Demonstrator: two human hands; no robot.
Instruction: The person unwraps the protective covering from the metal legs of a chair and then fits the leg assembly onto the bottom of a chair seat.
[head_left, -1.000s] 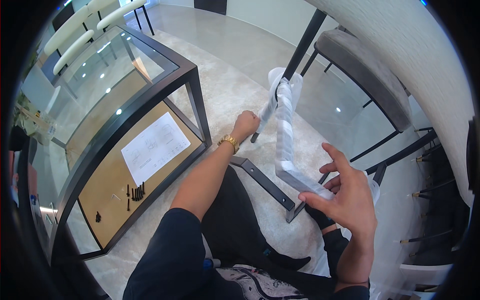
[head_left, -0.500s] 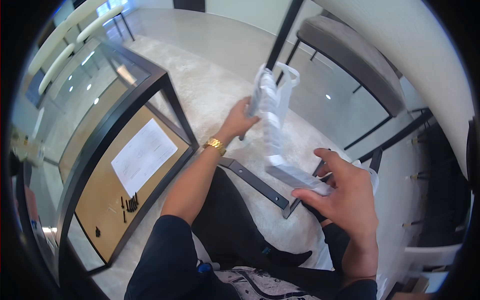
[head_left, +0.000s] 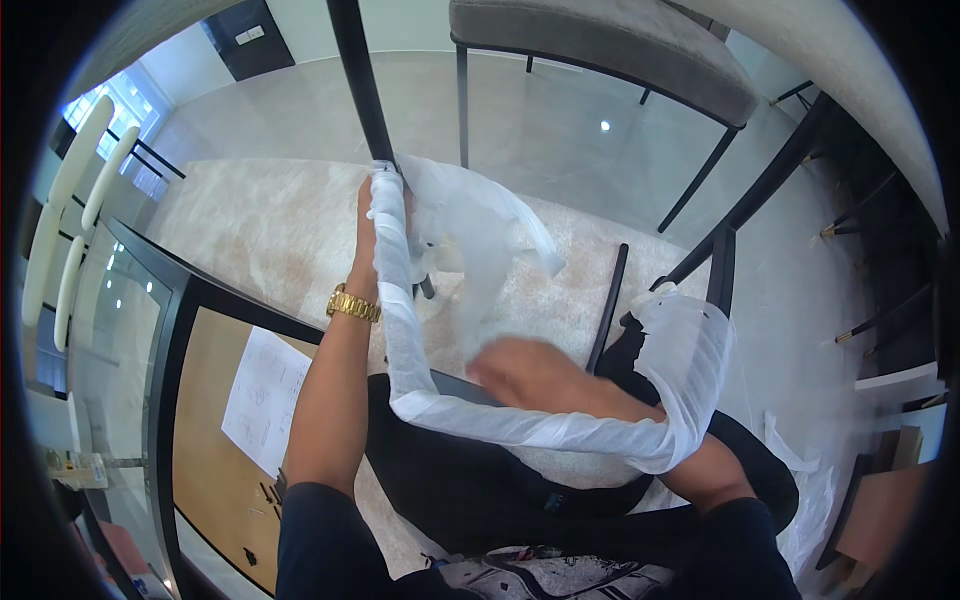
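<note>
A black metal frame (head_left: 360, 80) has white plastic film (head_left: 395, 270) wound around its near bars, which form a U shape in front of me. My left hand (head_left: 368, 215), above a gold watch, grips the upright wrapped bar from behind, its fingers mostly hidden. A loose, see-through sheet of film (head_left: 480, 210) hangs from the top of that wrapping. My right hand (head_left: 530, 370) is inside the U, its forearm passing behind the lower wrapped bar. Motion smears its fingers near the sheet's lower end, so any grip there is unclear.
At left stands a glass-topped table (head_left: 180, 330) holding a paper sheet (head_left: 265, 395) and black screws (head_left: 272, 495). A dark metal bar (head_left: 610, 305) lies on the pale rug (head_left: 270, 215). A grey upholstered seat (head_left: 600, 50) stands beyond; more film (head_left: 810, 510) lies at right.
The view has turned rightward. The wrapped frame now stands nearer and more upright. My right hand has left the lower wrapped bar's right end and moved left inside the U. Loose film spreads wider.
</note>
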